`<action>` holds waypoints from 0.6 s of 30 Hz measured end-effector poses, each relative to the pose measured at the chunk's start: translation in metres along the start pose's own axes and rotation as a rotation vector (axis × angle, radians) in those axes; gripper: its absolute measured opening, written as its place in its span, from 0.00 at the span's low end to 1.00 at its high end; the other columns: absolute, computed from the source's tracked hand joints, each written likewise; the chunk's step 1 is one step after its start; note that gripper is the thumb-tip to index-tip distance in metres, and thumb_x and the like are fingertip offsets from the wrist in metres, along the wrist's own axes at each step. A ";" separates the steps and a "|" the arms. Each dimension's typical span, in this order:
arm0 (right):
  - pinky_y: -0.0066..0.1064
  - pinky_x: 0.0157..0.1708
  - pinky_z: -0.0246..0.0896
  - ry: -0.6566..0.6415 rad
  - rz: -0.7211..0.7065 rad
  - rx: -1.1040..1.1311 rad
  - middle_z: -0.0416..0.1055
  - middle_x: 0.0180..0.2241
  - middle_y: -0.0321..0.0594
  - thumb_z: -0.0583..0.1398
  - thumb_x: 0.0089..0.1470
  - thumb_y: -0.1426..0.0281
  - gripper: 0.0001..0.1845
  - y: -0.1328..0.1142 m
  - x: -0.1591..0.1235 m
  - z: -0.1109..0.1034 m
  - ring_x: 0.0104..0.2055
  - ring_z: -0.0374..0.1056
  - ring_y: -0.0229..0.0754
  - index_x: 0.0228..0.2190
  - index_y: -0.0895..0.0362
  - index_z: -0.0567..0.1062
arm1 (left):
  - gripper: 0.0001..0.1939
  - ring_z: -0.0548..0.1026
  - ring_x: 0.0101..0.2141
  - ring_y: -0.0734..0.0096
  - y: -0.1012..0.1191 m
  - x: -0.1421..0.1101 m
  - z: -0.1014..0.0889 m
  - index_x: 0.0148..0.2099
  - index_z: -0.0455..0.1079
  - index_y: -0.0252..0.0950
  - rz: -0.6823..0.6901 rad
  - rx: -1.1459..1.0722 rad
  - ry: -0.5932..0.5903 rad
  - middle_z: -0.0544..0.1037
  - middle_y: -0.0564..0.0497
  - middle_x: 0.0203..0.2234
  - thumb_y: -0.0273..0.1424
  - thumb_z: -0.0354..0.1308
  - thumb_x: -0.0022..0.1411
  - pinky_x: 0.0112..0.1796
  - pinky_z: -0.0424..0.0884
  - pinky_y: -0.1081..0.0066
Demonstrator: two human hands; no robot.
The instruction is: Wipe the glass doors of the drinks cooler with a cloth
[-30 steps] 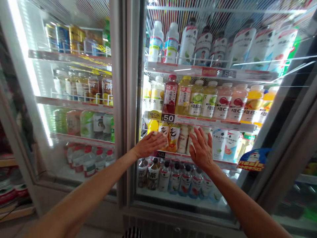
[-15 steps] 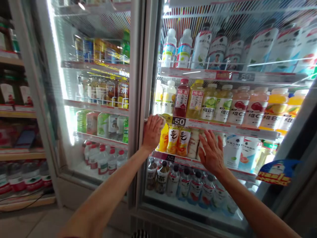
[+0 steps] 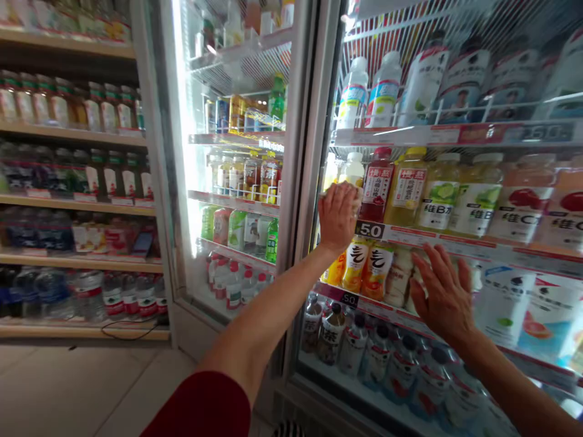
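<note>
L hand (image 3: 337,217): fingers holding pale cloth (image 3: 358,197) to glass door (image 3: 410,239), cloth edge poking out past fingertips. R hand (image 3: 444,294): fingers spread, grasping nothing; contact w/ glass unclear. Red btl (image 3: 377,187) behind glass, just R of L fingers.

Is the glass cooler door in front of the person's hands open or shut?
Shut, it appears: the glass cooler door has its metal edge close alongside the neighbouring door's frame, with no swung-out edge visible.
</note>
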State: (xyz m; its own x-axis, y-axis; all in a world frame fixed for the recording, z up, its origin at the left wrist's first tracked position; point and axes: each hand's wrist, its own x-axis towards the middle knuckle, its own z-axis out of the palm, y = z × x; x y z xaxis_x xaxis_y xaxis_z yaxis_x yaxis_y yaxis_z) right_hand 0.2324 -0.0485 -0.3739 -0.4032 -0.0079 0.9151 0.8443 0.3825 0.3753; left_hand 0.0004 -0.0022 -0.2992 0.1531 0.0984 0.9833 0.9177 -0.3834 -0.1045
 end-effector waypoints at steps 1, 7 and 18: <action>0.52 0.59 0.42 0.010 -0.003 0.013 0.50 0.61 0.46 0.53 0.52 0.71 0.33 0.000 0.000 0.001 0.62 0.50 0.51 0.60 0.53 0.51 | 0.23 0.40 0.63 0.63 0.005 -0.003 0.000 0.61 0.54 0.34 0.101 0.001 -0.052 0.57 0.46 0.60 0.28 0.37 0.64 0.60 0.45 0.51; 0.44 0.61 0.47 0.135 -0.042 0.208 0.52 0.61 0.38 0.52 0.52 0.73 0.34 -0.012 0.026 0.006 0.61 0.52 0.48 0.59 0.46 0.52 | 0.24 0.39 0.62 0.72 0.031 -0.007 -0.008 0.62 0.50 0.34 0.462 0.095 -0.207 0.52 0.52 0.62 0.29 0.32 0.65 0.59 0.47 0.63; 0.49 0.58 0.48 0.135 -0.039 0.273 0.54 0.60 0.48 0.51 0.55 0.70 0.27 -0.063 0.114 0.058 0.63 0.48 0.50 0.56 0.59 0.58 | 0.39 0.33 0.63 0.60 -0.002 -0.026 -0.010 0.64 0.37 0.25 -0.041 0.043 -0.203 0.41 0.35 0.63 0.44 0.46 0.60 0.60 0.45 0.51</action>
State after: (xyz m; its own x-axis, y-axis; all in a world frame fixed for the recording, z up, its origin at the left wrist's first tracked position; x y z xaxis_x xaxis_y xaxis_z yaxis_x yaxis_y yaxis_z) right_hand 0.1125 -0.0200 -0.3021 -0.3674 -0.1428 0.9190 0.6960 0.6133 0.3735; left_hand -0.0094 -0.0134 -0.3227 0.1820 0.2976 0.9372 0.9387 -0.3364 -0.0754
